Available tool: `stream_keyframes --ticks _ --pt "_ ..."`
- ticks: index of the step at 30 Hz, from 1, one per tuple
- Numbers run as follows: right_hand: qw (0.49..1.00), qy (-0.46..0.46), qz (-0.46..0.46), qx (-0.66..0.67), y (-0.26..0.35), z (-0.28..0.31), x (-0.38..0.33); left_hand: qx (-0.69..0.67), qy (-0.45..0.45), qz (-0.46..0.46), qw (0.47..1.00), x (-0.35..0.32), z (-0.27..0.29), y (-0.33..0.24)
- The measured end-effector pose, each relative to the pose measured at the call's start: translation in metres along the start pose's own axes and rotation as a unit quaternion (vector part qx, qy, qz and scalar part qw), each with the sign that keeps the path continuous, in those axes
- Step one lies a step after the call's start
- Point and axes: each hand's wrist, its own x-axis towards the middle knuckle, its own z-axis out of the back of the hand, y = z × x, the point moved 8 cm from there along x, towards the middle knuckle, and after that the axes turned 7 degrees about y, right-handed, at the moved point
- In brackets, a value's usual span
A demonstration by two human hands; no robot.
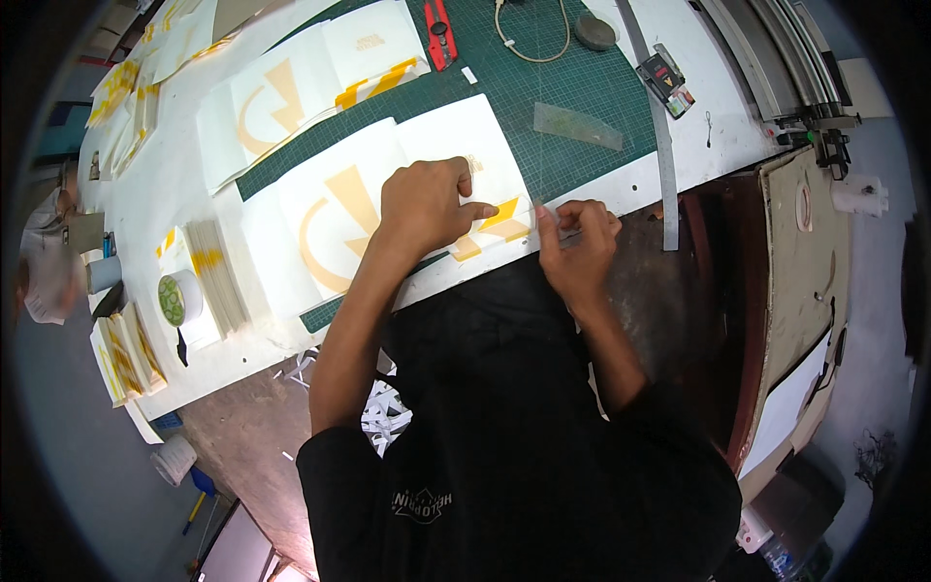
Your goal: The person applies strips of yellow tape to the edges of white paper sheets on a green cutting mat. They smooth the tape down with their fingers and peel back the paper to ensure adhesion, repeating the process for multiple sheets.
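A white printed paper sheet (441, 145) with a pale orange design lies folded on the green cutting mat (621, 87) before me. My left hand (427, 206) is over its right part, fingers curled and thumb reaching toward the yellow-striped flap (499, 228) at the near edge. At the sheet's near right corner is my right hand (580, 247), its fingers bent in toward the thumb. Whatever either hand pinches is too small or hidden to make out. A clear plastic strip (579, 127) lies on the mat beyond my right hand.
Another printed sheet (291, 102) and a red cutter (440, 37) lie farther back. At left are a tape roll (180, 297) and stacked folded papers (215, 276). A steel ruler (667, 165) overhangs the table edge at right, near a small black box (664, 78).
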Motion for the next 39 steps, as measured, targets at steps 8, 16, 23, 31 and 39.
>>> stream_keyframes --ticks 8,16,23,31,39 --pt "0.994 -0.024 0.08 -0.068 0.01 -0.006 -0.003 -0.004 -0.011 -0.008 1.0 0.0 -0.002 0.0" --pt "0.992 0.018 0.12 -0.037 0.016 -0.008 -0.004 -0.008 -0.013 -0.016 1.0 -0.001 -0.002 -0.001" --pt "0.983 0.007 0.085 -0.163 -0.018 0.003 0.072 -0.004 -0.015 -0.022 1.0 0.001 -0.002 0.001" --pt "0.95 0.265 -0.074 -0.149 -0.051 -0.009 0.121 -0.02 -0.01 -0.022 1.0 0.002 -0.002 0.002" --pt "0.972 0.199 -0.072 0.107 0.018 -0.011 0.019 -0.016 -0.03 -0.046 0.998 0.001 -0.002 0.002"
